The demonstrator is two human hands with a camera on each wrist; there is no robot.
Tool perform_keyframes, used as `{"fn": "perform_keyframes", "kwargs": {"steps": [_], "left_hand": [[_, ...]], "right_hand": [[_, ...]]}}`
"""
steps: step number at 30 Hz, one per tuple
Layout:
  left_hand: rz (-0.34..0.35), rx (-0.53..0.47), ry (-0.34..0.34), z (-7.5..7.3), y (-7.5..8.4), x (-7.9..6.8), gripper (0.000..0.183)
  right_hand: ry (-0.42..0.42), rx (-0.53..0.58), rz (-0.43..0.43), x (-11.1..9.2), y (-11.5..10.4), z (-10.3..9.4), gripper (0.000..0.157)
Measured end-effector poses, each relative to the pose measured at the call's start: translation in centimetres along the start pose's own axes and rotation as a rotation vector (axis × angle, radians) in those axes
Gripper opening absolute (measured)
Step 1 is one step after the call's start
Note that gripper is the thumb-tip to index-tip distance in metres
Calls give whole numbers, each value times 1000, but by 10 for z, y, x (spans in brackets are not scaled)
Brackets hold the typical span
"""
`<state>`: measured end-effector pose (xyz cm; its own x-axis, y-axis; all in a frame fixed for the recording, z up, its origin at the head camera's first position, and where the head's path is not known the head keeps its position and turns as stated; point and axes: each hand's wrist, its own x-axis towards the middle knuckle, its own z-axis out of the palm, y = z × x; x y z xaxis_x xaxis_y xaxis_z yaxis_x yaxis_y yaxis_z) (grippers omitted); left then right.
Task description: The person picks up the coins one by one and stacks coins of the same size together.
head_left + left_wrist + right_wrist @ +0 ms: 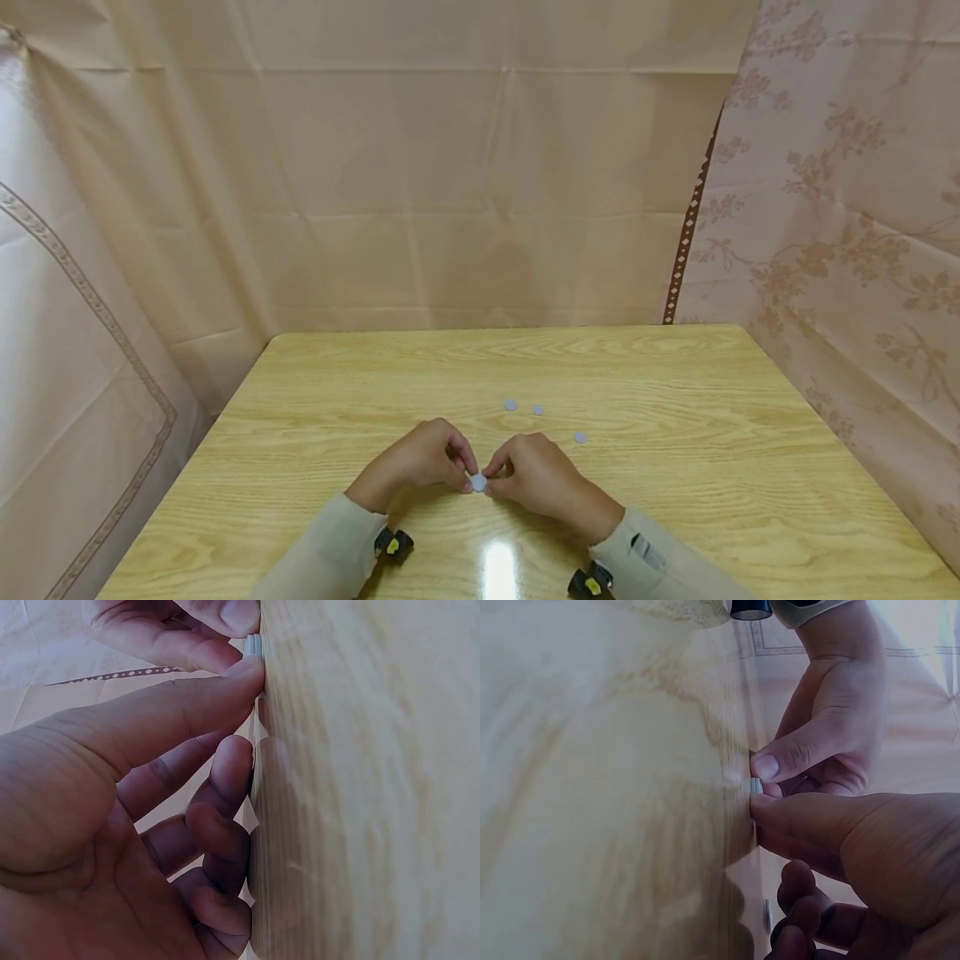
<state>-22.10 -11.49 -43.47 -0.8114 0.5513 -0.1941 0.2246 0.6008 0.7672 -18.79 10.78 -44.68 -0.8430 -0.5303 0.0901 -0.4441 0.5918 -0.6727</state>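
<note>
A small stack of thin pale round discs lies on the table in front of the person, its layered edge showing in the left wrist view. My left hand pinches the stack from the left with thumb and forefinger, the other fingers curling down to the wood. From the opposite side my right hand grips it the same way. In the right wrist view both thumbs meet around the discs. How many layers there are cannot be told exactly.
Three loose pale discs lie beyond the hands: one disc, a second disc and a third disc farther right. The wooden table ends at a beige curtain, with patterned cloth hanging on the right.
</note>
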Motion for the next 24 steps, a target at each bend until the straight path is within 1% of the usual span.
{"fn": "perform_keyframes", "kwargs": {"steps": [4,7,16,21,24], "left_hand": [[-2,1,0,0,2,0,15],[-2,-1,-1,0,2,0,15],[-3,10,10,-2,1,0,15],[-14,45,25,-3,-1,-1,14],[-21,49,27,-4,-1,-1,13]], "right_hand": [[12,-1,-17,-1,0,0,10],[18,-16,-12,-1,0,1,9],[46,-112,11,3,-3,4,4],[47,-118,21,7,-5,6,4],[48,-115,24,8,-6,6,4]]}}
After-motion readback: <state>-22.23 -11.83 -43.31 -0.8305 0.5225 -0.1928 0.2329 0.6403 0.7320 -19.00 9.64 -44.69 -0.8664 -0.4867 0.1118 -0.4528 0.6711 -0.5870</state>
